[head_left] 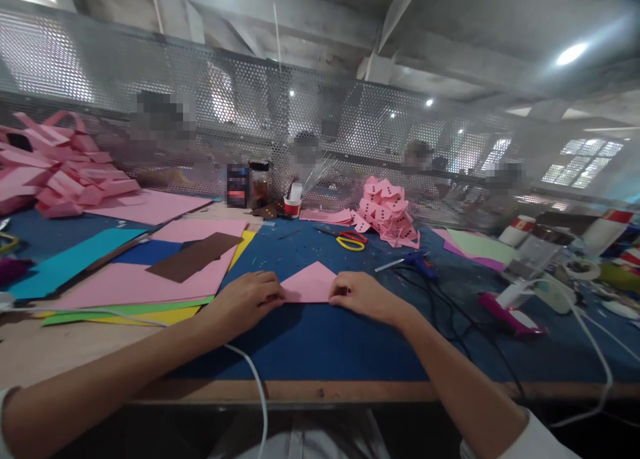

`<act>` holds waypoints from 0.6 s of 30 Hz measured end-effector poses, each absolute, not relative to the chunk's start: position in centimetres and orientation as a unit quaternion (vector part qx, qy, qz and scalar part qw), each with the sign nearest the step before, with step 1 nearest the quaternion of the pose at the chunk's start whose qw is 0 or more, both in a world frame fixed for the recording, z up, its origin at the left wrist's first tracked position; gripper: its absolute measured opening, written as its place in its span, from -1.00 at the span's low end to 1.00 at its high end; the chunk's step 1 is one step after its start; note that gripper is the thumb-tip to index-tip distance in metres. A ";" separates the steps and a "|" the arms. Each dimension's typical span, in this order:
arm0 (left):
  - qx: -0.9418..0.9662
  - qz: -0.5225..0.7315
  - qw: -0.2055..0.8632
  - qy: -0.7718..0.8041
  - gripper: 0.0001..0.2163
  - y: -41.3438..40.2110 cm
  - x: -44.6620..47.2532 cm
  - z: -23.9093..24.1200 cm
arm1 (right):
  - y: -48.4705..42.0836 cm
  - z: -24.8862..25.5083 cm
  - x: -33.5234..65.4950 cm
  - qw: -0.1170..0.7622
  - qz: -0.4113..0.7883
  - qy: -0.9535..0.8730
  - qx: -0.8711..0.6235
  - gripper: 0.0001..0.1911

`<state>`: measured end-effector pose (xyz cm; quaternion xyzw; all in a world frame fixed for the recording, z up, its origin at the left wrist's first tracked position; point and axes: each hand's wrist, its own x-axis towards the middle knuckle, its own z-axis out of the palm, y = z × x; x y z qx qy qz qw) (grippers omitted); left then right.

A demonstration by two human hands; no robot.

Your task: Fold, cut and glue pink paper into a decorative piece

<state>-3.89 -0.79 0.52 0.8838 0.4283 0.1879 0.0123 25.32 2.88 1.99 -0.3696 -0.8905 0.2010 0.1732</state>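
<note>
A pink sheet of paper (pixel 311 284) lies on the blue table mat (pixel 320 346), its upper edge rising to a point and its lower edge straight. My left hand (pixel 255 296) grips its left corner with the fingers curled together. On the opposite corner, my right hand (pixel 357 294) pinches the paper between thumb and fingers. Scissors with red and yellow handles (pixel 351 240) rest beyond the paper. Right of them is a blue glue gun (pixel 420 262) with a dark cord.
Coloured sheets (pixel 185 232) are stacked at the left, below a heap of folded pink strips (pixel 75 172). A dotted pink paper pile (pixel 387 209) stands against the perforated metal screen (pixel 325 99). A magenta-based device (pixel 520 316) sits at right. A white cable (pixel 257 372) crosses the table's front edge.
</note>
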 end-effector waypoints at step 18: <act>0.891 0.189 0.046 0.410 -0.81 -1.6 -4.0 0.5 | 2.5 2.3 25.7 0.151 0.280 -0.876 -0.363 -0.92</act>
